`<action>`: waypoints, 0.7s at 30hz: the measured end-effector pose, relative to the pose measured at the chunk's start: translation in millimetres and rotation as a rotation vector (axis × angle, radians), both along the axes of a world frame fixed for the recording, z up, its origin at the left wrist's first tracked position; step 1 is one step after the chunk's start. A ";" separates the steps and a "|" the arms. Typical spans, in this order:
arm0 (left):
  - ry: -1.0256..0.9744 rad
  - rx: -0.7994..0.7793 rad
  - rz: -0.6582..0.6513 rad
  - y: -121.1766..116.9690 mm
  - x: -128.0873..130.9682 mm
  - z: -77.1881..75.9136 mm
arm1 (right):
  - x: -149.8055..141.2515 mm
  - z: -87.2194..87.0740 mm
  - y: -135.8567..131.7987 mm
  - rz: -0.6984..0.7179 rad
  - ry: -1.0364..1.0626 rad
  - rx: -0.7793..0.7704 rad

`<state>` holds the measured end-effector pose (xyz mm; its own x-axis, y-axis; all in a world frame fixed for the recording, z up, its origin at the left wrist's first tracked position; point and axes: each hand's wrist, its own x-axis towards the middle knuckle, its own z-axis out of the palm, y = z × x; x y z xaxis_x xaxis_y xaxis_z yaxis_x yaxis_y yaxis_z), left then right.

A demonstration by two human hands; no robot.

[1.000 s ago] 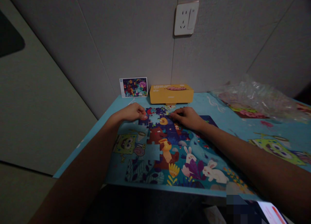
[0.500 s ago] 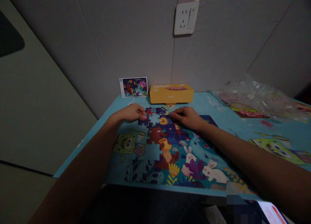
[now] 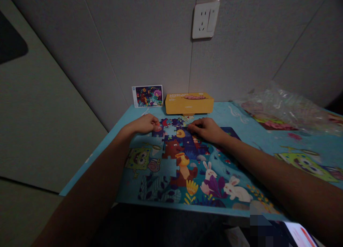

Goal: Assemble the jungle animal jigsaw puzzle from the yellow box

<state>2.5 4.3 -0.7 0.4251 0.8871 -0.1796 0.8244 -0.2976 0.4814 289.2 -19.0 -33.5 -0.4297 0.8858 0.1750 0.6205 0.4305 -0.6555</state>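
A partly joined jigsaw puzzle (image 3: 214, 168) of a forest scene with a bear and white rabbits covers the middle of the table. At its upper left, my left hand (image 3: 146, 124) is closed, thumb and finger pinched on a dark puzzle piece (image 3: 158, 132). My right hand (image 3: 206, 129) rests over the puzzle's top part, its fingers drawn together and fingertips down by a yellow lantern picture (image 3: 180, 133). Whatever those right fingers may hold is hidden. Several more puzzle pieces (image 3: 171, 122) lie between the hands along the far side.
Behind the puzzle stands a yellow box (image 3: 189, 105), beside a picture card (image 3: 148, 96) leaning on the wall. Crumpled clear plastic (image 3: 289, 109) lies at the back right. The blue tablecloth (image 3: 233, 111) has cartoon prints. A phone-like lit screen (image 3: 300, 234) shows at the bottom right.
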 end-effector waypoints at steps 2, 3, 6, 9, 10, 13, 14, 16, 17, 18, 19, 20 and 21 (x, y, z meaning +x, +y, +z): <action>-0.004 -0.008 0.001 -0.1 0.1 0.0 | 0.3 -1.1 0.6 0.009 0.004 -0.002; -0.006 -0.009 0.001 0.0 -0.1 -0.2 | 0.3 -1.3 0.7 0.013 0.004 -0.007; -0.010 -0.002 -0.009 1.1 -1.1 -1.5 | 0.0 -0.6 0.3 0.011 0.004 -0.017; -0.027 -0.010 -0.007 2.3 -2.0 -3.2 | -0.6 1.7 -0.9 0.015 0.000 -0.018; -0.034 -0.017 0.000 2.6 -2.1 -3.6 | -0.8 2.4 -1.3 0.018 -0.001 -0.018; -0.047 -0.028 0.017 2.7 -1.7 -4.3 | -0.9 3.4 -1.9 0.021 -0.007 -0.018; -0.046 -0.026 0.017 2.6 -1.4 -4.3 | -0.8 3.3 -1.8 0.021 -0.007 -0.016; -0.038 -0.016 0.012 2.2 -1.1 -4.0 | -0.6 2.5 -1.4 0.025 -0.008 -0.014; -0.032 -0.012 0.005 2.0 -1.1 -3.8 | -0.4 2.0 -1.0 0.026 -0.008 -0.014; -0.026 -0.009 -0.001 1.8 -1.3 -3.6 | -0.2 1.5 -0.7 0.026 -0.007 -0.013; -0.021 -0.007 -0.006 1.7 -1.7 -3.4 | 0.0 1.1 -0.3 0.026 -0.005 -0.012; -0.018 -0.003 -0.012 1.6 -2.1 -3.2 | 0.1 0.7 0.0 0.025 -0.004 -0.012; -0.019 0.001 -0.019 1.4 -2.5 -2.9 | 0.2 0.4 0.2 0.025 -0.001 -0.011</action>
